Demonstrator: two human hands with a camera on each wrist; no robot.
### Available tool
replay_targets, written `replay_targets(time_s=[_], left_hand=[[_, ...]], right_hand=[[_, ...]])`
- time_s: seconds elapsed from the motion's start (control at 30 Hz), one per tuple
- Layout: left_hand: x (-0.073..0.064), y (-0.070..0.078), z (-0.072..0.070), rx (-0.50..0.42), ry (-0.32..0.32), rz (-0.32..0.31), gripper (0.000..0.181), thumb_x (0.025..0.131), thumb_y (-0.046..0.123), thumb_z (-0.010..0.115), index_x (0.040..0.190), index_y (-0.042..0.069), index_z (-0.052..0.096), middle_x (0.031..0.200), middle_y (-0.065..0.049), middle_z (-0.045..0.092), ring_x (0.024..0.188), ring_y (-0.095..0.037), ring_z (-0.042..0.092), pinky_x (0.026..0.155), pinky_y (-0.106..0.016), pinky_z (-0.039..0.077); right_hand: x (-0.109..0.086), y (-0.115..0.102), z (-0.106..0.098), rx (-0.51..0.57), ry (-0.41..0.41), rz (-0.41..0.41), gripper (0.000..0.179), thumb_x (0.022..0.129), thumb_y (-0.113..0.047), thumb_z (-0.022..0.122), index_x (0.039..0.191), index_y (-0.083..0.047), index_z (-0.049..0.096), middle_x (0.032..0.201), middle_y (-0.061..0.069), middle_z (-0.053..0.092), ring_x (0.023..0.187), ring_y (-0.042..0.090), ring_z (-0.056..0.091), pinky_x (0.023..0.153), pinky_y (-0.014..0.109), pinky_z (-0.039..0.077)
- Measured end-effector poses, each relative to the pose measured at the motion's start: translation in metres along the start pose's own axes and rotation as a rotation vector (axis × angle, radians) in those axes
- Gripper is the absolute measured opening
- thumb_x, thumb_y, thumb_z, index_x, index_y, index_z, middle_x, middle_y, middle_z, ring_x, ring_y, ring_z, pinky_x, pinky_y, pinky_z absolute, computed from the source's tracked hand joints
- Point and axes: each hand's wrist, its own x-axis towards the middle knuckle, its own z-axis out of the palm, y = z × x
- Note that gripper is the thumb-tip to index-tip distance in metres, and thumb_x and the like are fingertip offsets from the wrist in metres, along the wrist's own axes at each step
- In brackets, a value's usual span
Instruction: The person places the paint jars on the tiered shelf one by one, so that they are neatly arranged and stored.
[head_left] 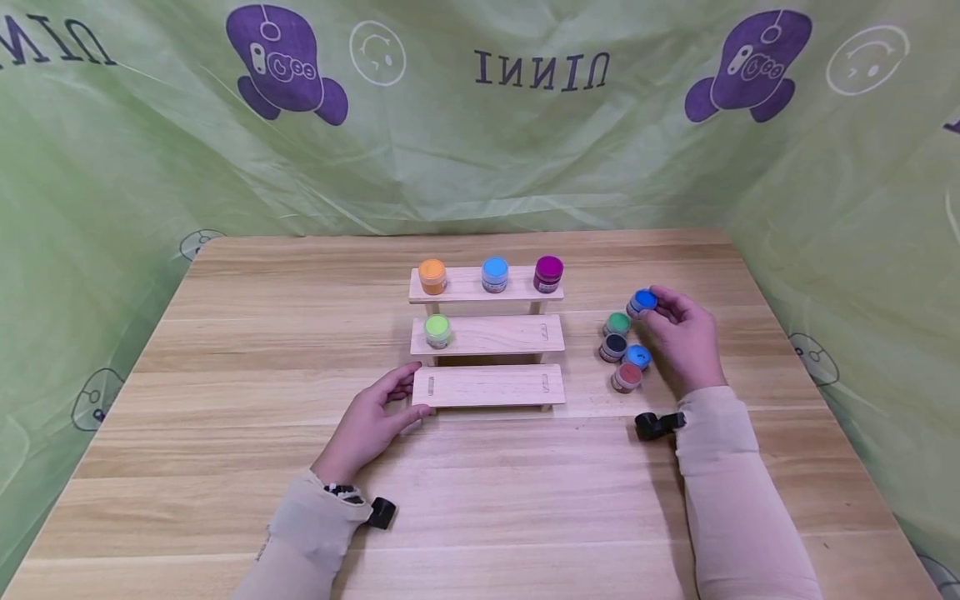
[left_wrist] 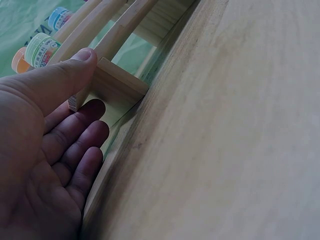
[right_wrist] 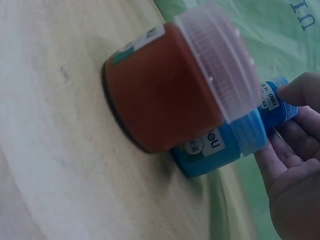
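My right hand pinches a dark blue paint jar between thumb and fingers, at the far end of a cluster of jars. Closest to it are a green jar, a black jar, a lighter blue jar and a reddish-brown jar. My left hand holds the left end of the lowest step of a three-step wooden stand, thumb at its front edge. In the left wrist view the other fingers curl beside the step's end.
On the top step stand an orange jar, a light blue jar and a purple jar. A light green jar sits at the left of the middle step. Green printed cloth hangs behind and beside the wooden table.
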Motion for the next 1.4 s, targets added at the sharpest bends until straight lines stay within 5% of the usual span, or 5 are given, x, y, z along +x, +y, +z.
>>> replay_targets(time_s=[0.7,1.0,1.4], left_hand=[[0.009,0.004,-0.003,0.003,0.006,0.017,0.067,0.085,0.020,0.082,0.144,0.007,0.053,0.124,-0.010,0.066,0.116,-0.026,0.061,0.103,-0.044,0.048],[0.009,0.003,-0.001,-0.007,0.000,0.013,0.067,0.086,0.021,0.082,0.144,0.007,0.053,0.125,-0.010,0.065,0.117,-0.026,0.060,0.104,-0.046,0.047],[-0.003,-0.005,0.001,0.006,-0.001,-0.006,0.067,0.086,0.024,0.082,0.144,0.008,0.053,0.124,-0.007,0.066,0.116,-0.023,0.061,0.104,-0.043,0.048]], right_hand=[[-0.012,-0.040,0.008,0.047,-0.016,-0.169,0.047,0.092,-0.017,0.076,0.135,-0.004,0.061,0.118,-0.003,0.068,0.108,0.008,0.062,0.090,0.013,0.050],[-0.021,-0.046,0.014,-0.089,-0.073,-0.250,0.047,0.095,-0.021,0.073,0.137,-0.005,0.060,0.130,0.011,0.065,0.113,0.008,0.062,0.092,0.014,0.050],[-0.033,-0.038,0.024,-0.072,-0.156,-0.281,0.041,0.096,-0.014,0.070,0.134,-0.001,0.061,0.131,0.018,0.064,0.109,0.007,0.064,0.092,0.014,0.051]])
